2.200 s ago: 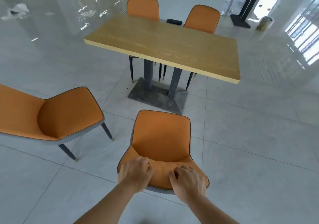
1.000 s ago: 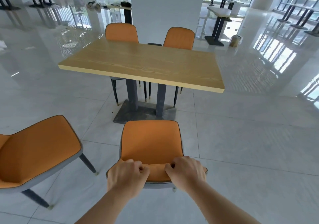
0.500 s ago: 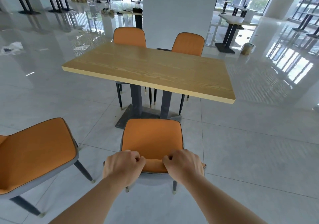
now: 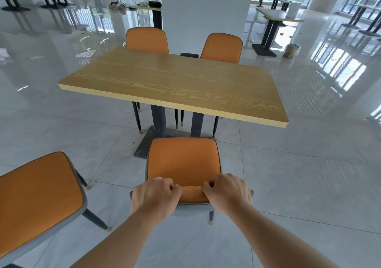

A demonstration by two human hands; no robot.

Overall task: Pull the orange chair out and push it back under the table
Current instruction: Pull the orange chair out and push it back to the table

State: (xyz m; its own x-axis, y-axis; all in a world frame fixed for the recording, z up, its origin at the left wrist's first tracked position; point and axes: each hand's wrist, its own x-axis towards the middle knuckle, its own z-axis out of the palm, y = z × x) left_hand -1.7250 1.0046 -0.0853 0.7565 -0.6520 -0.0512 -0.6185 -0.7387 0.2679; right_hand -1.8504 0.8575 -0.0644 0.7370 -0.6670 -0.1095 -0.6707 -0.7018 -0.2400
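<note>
Head view: the chair [image 4: 183,160] stands on the tiled floor [image 4: 299,185] in front of the table's [image 4: 175,82] near edge, roughly at the middle of that edge, backrest toward the camera. Its seat shows whole, none of it covered by the tabletop, and its front edge overlaps the table's dark base [image 4: 144,144]. Both hands grip the top of the backrest side by side. The left hand [image 4: 153,199] has its fingers curled over the left part of the rim, and the right hand [image 4: 227,193] is curled over the right part, with a strip of orange rim bare between them. A side chair [image 4: 37,195] stands near the left, apart from the held one. Two far chairs [image 4: 147,40] are tucked in at the table's far edge
</note>
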